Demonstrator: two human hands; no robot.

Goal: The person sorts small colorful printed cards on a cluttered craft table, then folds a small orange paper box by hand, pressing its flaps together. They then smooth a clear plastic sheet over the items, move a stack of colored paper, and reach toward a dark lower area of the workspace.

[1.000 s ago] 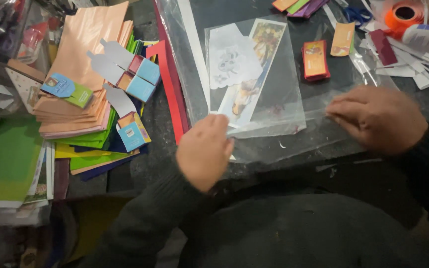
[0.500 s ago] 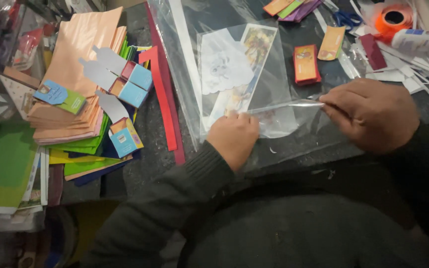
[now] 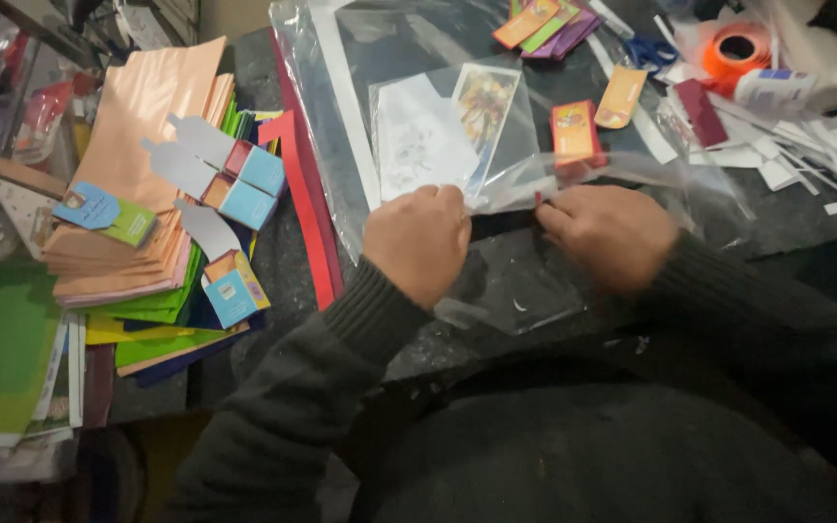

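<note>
A clear plastic sleeve (image 3: 511, 131) lies on the dark table in front of me, with a white paper (image 3: 418, 136) and a printed colourful card (image 3: 484, 108) inside it. My left hand (image 3: 418, 242) pinches the sleeve's near edge at the left. My right hand (image 3: 607, 237) grips the same folded edge just to the right, close to my left hand. A small orange-red card (image 3: 573, 134) lies just beyond my right hand.
Stacks of coloured paper (image 3: 138, 223) with small folded paper boxes (image 3: 244, 179) sit at the left. A red paper strip (image 3: 304, 213) runs beside the plastic. Blue scissors (image 3: 651, 50), an orange tape roll (image 3: 736, 46), a glue bottle (image 3: 777, 87) and white paper scraps (image 3: 825, 155) lie far right.
My right hand has slid left along the sleeve's near edge towards my left hand. The edge is now lifted and folded between both hands.
</note>
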